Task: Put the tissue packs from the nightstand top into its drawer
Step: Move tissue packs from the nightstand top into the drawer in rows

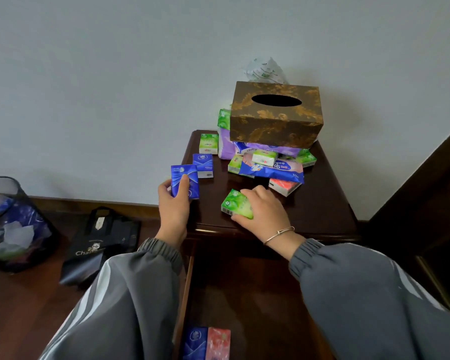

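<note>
My left hand (173,203) holds a blue tissue pack (185,181) upright at the left front corner of the dark wooden nightstand (322,203). My right hand (264,211) lies on a green tissue pack (235,203) near the front edge, fingers closed around it. A second blue pack (203,165), a green pack (208,143), a red pack (283,185) and a pile of several packs (268,162) remain on top. Below, the open drawer (244,294) holds a blue pack (195,342) and a red pack (218,342).
A gold-patterned tissue box (276,115) sits on the pile at the back, with a crumpled wrapper (265,70) behind it. On the floor to the left are a black paper bag (99,245) and a lined waste bin (11,224). Dark furniture (426,203) stands to the right.
</note>
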